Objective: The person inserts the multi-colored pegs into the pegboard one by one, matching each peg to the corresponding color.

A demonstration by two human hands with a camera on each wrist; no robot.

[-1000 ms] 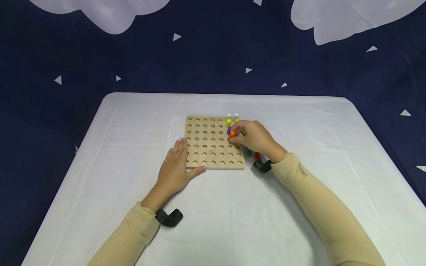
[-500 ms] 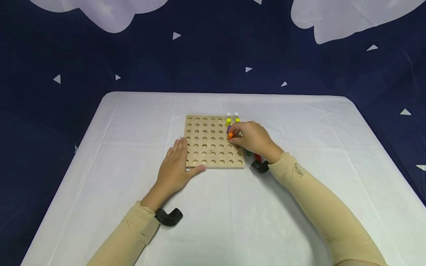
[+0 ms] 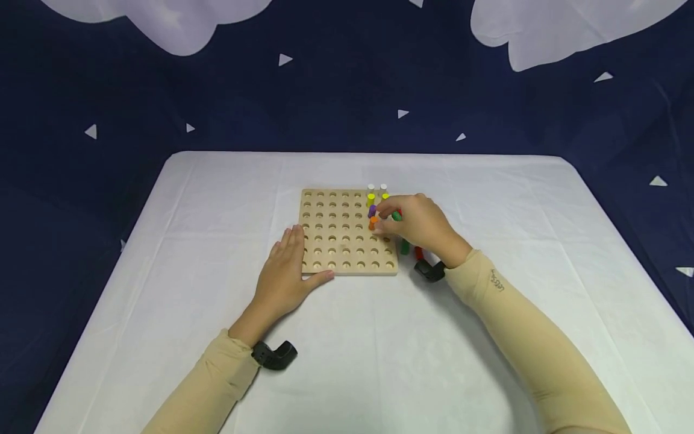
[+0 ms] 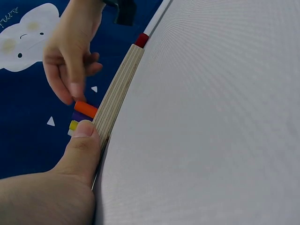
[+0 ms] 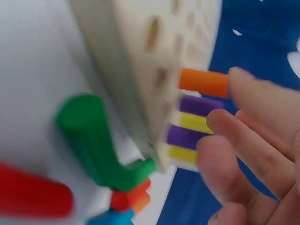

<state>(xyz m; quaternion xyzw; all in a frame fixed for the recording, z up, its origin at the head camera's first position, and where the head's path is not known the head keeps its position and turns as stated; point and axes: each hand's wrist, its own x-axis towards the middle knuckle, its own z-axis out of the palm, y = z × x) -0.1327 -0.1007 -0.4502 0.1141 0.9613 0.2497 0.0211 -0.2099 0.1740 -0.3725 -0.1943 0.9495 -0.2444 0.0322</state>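
Along the left side of the pale wooden peg board [image 3: 338,232] lies my left hand [image 3: 284,277], fingers straight, thumb at the front edge. The left wrist view shows this thumb [image 4: 82,136] against the board's side. An orange peg [image 3: 373,223] stands upright in a hole, in front of a purple peg [image 3: 372,211], a yellow one [image 3: 371,199] and a white one [image 3: 371,188]. My right hand [image 3: 420,223] is just right of the orange peg. In the right wrist view its thumb is at the end of the orange peg [image 5: 204,82], the other fingers apart from it.
Loose pegs lie on the white cloth right of the board, among them a green one [image 3: 405,247] and a red one [image 3: 418,253]. The right wrist view also shows a blue piece [image 5: 112,218]. Dark blue starred fabric [image 3: 347,78] hangs behind the table.
The orange peg, tilted in my right fingers one second ago, now stands upright in the board. My right hand has drawn slightly right, off the peg's side. My left hand stays put.
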